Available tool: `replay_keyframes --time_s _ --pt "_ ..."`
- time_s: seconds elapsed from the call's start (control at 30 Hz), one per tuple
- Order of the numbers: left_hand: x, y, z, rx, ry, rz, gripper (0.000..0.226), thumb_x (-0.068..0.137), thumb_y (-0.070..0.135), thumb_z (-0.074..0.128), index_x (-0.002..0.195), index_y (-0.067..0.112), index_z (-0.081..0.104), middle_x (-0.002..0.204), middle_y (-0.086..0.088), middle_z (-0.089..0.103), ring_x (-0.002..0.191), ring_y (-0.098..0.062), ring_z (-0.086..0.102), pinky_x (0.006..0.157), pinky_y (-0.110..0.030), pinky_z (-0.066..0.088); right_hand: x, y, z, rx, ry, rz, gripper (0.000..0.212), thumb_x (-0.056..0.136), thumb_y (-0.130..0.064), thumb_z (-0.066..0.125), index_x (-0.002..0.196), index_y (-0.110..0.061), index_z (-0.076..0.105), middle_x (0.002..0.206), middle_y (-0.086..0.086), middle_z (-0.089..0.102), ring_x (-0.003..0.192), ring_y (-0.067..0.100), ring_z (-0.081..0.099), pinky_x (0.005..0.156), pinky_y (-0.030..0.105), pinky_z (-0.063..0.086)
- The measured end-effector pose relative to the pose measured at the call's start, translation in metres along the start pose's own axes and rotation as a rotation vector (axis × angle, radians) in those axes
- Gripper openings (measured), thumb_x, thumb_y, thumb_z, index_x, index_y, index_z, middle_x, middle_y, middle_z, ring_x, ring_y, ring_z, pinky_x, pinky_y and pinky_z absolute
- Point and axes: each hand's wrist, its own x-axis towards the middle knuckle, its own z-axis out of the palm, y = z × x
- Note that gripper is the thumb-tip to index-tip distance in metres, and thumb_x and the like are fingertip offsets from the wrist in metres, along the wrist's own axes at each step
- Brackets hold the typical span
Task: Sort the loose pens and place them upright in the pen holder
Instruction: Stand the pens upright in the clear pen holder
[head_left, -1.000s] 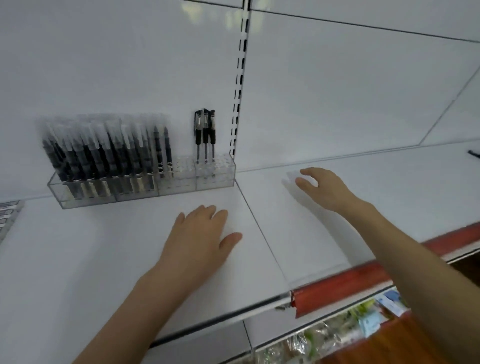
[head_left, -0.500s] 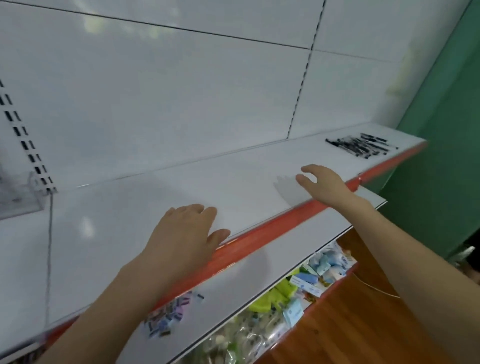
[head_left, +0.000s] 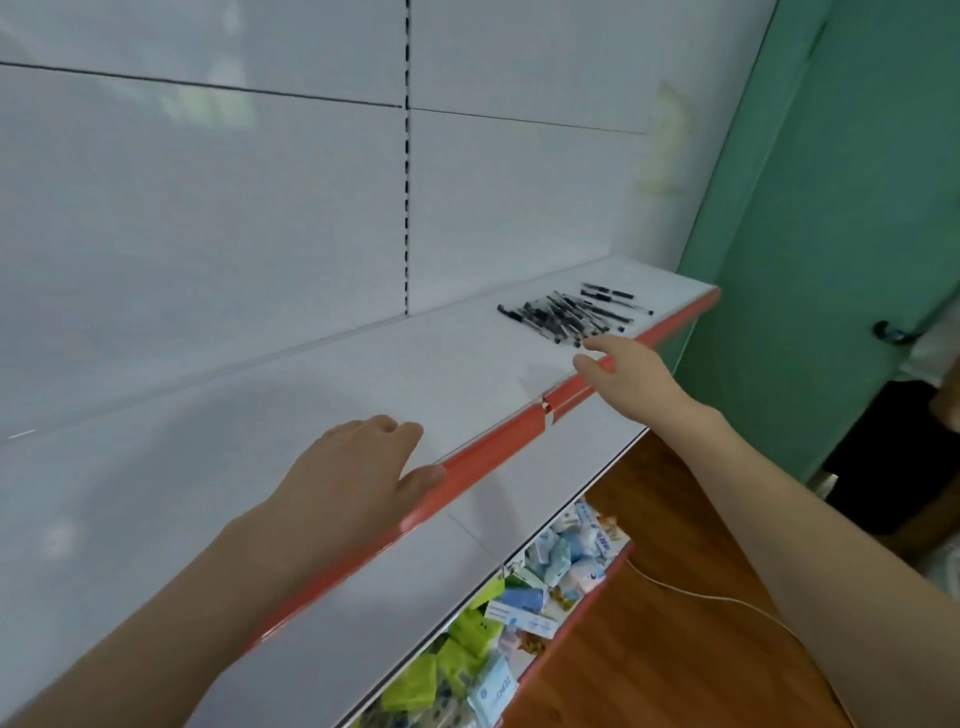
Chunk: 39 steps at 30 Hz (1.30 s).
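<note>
Several loose black pens (head_left: 571, 312) lie in a pile near the right end of the white shelf (head_left: 311, 384). My right hand (head_left: 623, 371) reaches toward them, fingers apart, its fingertips just short of the nearest pen and holding nothing. My left hand (head_left: 358, 478) rests palm down on the shelf by the red front edge (head_left: 488, 454), fingers loosely together, empty. The pen holder is out of view.
A white back panel with a slotted upright (head_left: 407, 208) rises behind the shelf. A green wall (head_left: 831, 208) stands at the right. Below, a lower shelf holds small green and blue packets (head_left: 519, 613). A thin cord (head_left: 701, 597) runs over the wooden floor.
My view has swung right, away from the pen holder, which has left the frame. The loose pens are now close, and my right hand has reached out to them.
</note>
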Motion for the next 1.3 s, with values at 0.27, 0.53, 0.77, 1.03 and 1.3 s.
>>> replay_keyframes --time_s 0.27,0.53,0.77,1.03,1.3 --pt "0.156 0.026 0.037 -0.016 -0.053 0.019 0.052 0.093 0.050 0.032 0.127 0.014 0.044 0.127 -0.006 0.051 0.112 -0.021 0.053 0.095 -0.034 0.043 0.106 0.085 -0.009 -0.014 0.006 -0.001 0.043 0.096 -0.032 0.042 0.132 -0.010 0.045 0.139 0.006 0.048 0.125 0.023 0.046 0.100 0.030 0.035" --pt "0.288 0.048 0.080 0.006 -0.155 -0.103 0.053 0.094 0.049 0.030 0.117 0.006 0.048 0.111 -0.009 0.055 0.101 -0.022 0.056 0.085 -0.030 0.045 0.201 0.170 -0.021 -0.002 -0.017 0.039 0.041 0.096 -0.030 0.043 0.132 -0.009 0.045 0.139 0.006 0.048 0.129 0.021 0.041 0.104 0.029 0.031" --pt "0.366 0.063 0.111 -0.068 -0.070 -0.342 0.045 0.088 0.056 0.036 0.080 0.012 0.042 0.073 0.000 0.046 0.069 -0.016 0.047 0.060 -0.026 0.036 0.291 0.240 -0.020 -0.007 -0.084 -0.030 0.041 0.095 -0.031 0.045 0.128 -0.008 0.049 0.136 0.008 0.050 0.126 0.023 0.043 0.101 0.027 0.031" --pt "0.423 0.087 0.127 -0.070 0.049 -0.621 0.045 0.082 0.056 0.053 0.072 0.013 0.042 0.069 -0.002 0.046 0.061 -0.014 0.042 0.050 -0.026 0.029 0.383 0.284 -0.012 -0.017 -0.316 -0.193 0.048 0.093 -0.036 0.048 0.131 -0.006 0.045 0.137 0.010 0.048 0.124 0.024 0.045 0.098 0.029 0.034" --pt "0.452 0.101 0.124 -0.106 -0.012 -0.803 0.043 0.084 0.035 0.060 0.063 0.015 0.029 0.064 0.000 0.037 0.056 -0.010 0.032 0.047 -0.024 0.024 0.417 0.279 0.012 -0.015 -0.418 -0.276 0.042 0.088 -0.033 0.058 0.120 -0.006 0.053 0.118 0.011 0.059 0.102 0.025 0.057 0.084 0.033 0.045"
